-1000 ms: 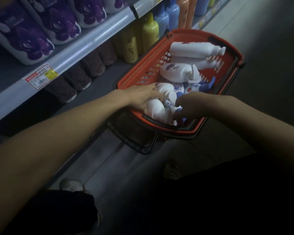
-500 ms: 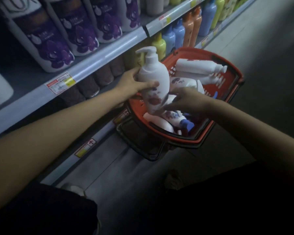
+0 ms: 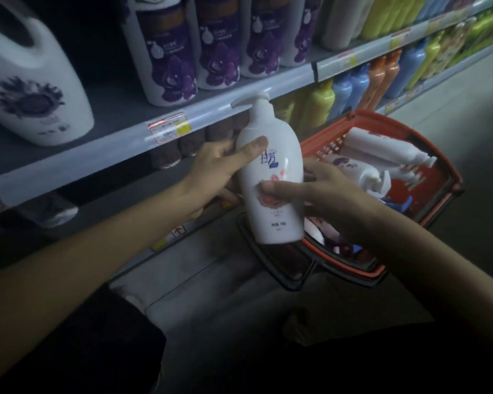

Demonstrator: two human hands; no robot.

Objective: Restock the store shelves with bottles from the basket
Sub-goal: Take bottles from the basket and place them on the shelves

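**Pump bottle held in both hands at the shelf edge**

I see a white plastic pump bottle with a pink flower label (image 3: 269, 177) held upright, leaning a touch, in the air. It is in front of the grey shelf edge (image 3: 97, 149) and over the near left corner of the red plastic mesh basket (image 3: 382, 118). Its pump spout points left and overlaps the shelf edge from my view.

The left hand (image 3: 214, 172) grips the bottle's upper body, with the thumb laid across the front and the other fingers curled behind. The right hand (image 3: 322, 194) grips it lower, with the thumb tip pressed on the flower label and the fingers wrapped round the right side.

Inside the basket lie white bottles (image 3: 382, 150) on their sides. The light is dim, so I cannot count them for sure. The basket's black handle (image 3: 271, 268) hangs folded down at its near side.

Above the shelf edge stand tall white bottles with purple flower labels (image 3: 171, 61). Left of them is 1 large white jug with a handle hole (image 3: 32, 89). A red and yellow price tag (image 3: 168, 129) sits on the shelf edge. On the level below is a row of dark brown bottles (image 3: 165, 155). Further right on that level stand yellow bottles (image 3: 320, 105), blue bottles (image 3: 350, 86) and orange bottles (image 3: 382, 75).
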